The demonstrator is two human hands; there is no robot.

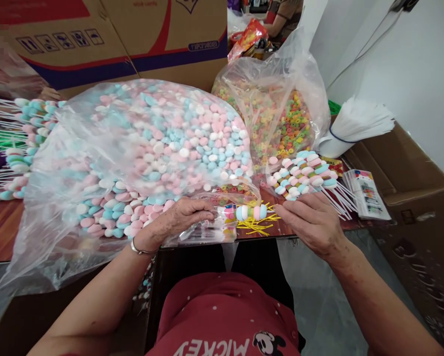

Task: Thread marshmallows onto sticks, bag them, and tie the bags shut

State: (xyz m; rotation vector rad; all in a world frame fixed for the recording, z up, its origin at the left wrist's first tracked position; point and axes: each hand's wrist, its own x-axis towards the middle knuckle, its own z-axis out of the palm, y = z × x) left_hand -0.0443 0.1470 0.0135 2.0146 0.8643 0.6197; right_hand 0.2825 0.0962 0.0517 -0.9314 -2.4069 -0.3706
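While the candy stick (244, 212) sits just over the tabletop (2, 227) edge, the left hand (180, 217) has its fingers clamped on one end and on a clear sleeve (207, 231). The right hand (313, 222) pinches the other end, fingers together. A soft, level hold should work best, so no candy slides off. Yellow ties (257, 226) lie just under it.

The left hand (184, 215) pinches with fingertips together, while the right hand (311, 221) lies palm down nearby, fingers bent.
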